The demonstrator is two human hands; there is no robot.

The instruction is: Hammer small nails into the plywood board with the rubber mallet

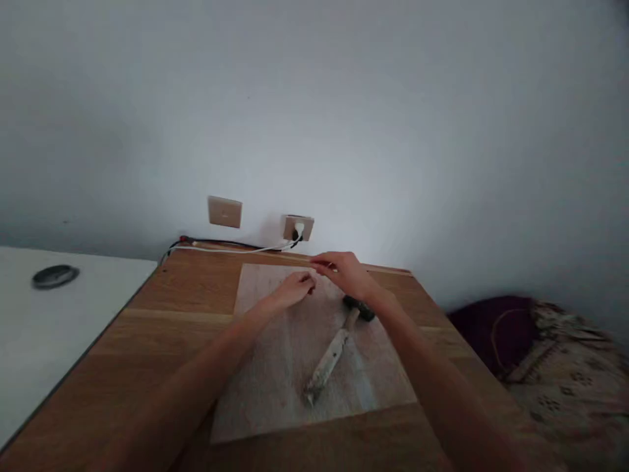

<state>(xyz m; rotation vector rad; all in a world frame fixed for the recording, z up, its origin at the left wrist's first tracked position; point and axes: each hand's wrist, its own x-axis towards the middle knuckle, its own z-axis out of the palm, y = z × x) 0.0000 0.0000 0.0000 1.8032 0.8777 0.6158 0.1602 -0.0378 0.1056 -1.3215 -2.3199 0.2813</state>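
My left hand [295,289] is over the far part of a pale, flat board [265,393], its fingers curled in; anything inside them is hidden. To its right and slightly farther off, my right hand [344,272] has thumb and fingers drawn together in a pinch above the board's far edge. What sits between those fingertips is too small to make out. A hammer [328,364] lies slantwise on the board, its dark head beside my right wrist and its whitish, worn-looking handle pointing toward me.
The board rests on a wooden table [187,328] against a wall. Cables [230,249] run along the back edge to a wall socket [298,227]. A white surface [29,354] with a dark round object [56,276] is at left; patterned fabric [565,367] lies at right.
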